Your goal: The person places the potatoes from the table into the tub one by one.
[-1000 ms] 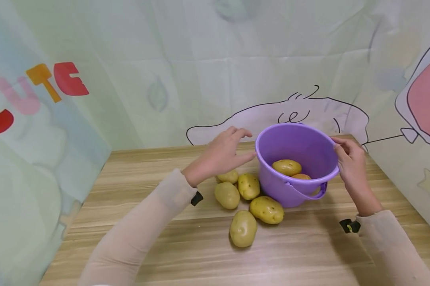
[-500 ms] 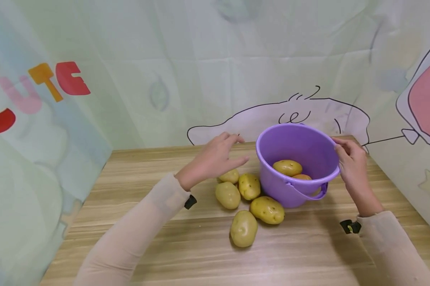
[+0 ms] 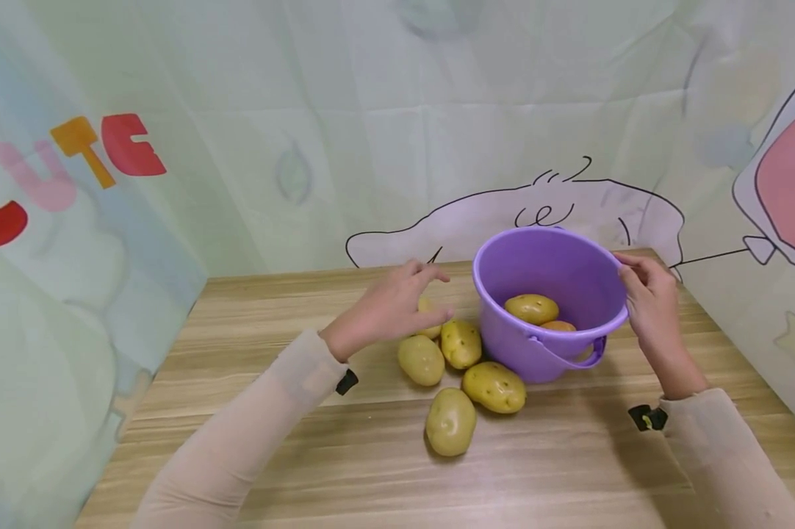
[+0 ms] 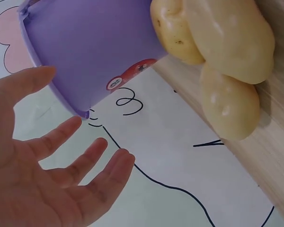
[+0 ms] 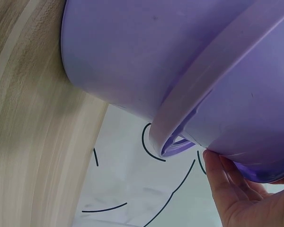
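A purple bucket (image 3: 526,356) stood on the right part of the wooden table (image 3: 344,455), its mouth facing up and its handle (image 3: 572,362) hanging down on the near side. Inside it lay a yellow potato (image 3: 532,309) and, mostly hidden by the near wall, a more orange rounded piece (image 3: 559,325). The person's right hand (image 3: 652,297) pinched the bucket's rim on the right side, thumb and fingers on either side of the edge.

To the left of the bucket, the left hand (image 3: 394,303) hovered over the potatoes with thumb and fingers spread wide, holding nothing. Beneath it sat a partly covered potato (image 3: 432,333), with a pitted yellow potato (image 3: 461,344) and a dull tan potato (image 3: 421,361) close by. A longer yellow potato (image 3: 494,388) lay just in front of the bucket, and a rounder potato (image 3: 451,422) nearer the person.

Both arms wore pale sleeves (image 3: 258,433). Behind the table hung a pale printed backdrop (image 3: 239,110), bearing colourful letters (image 3: 131,145) at the left and a pink balloon (image 3: 794,184) at the right.
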